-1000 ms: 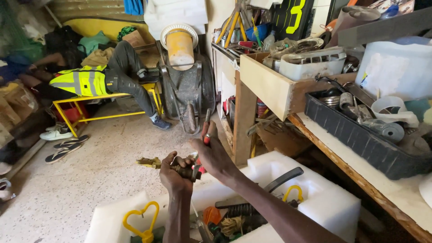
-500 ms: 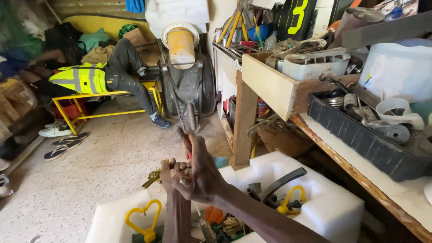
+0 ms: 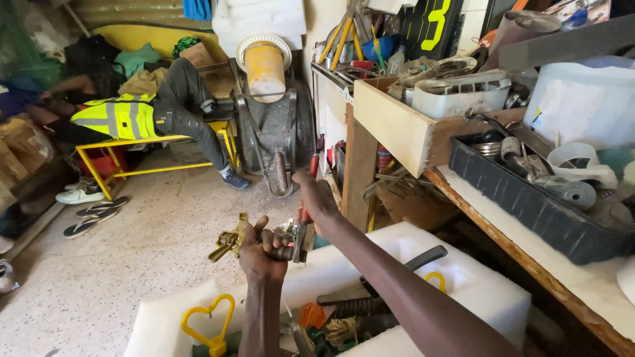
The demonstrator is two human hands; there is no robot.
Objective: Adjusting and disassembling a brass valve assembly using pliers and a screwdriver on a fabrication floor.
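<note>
Centrally, just below mid-frame, the left hand (image 3: 261,248) is clenched around a small brass-and-steel fitting (image 3: 231,241), whose yellow metal end sticks out toward the left. Right hand (image 3: 317,198) sits just above and right of it, fingers closed on the red handles of a pair of pliers (image 3: 302,228); the plier nose points down and meets the fitting beside the left fist. Both forearms rise from the bottom edge. Below them, a white foam block (image 3: 476,291) with tools lying in its hollows and a yellow heart-shaped piece (image 3: 210,324) at lower left. Cluttered wooden surface (image 3: 582,284) runs down the right side, carrying a black tray (image 3: 529,205). Upper left: a person in a hi-vis vest (image 3: 119,118) lying on a yellow bench (image 3: 159,149).
</note>
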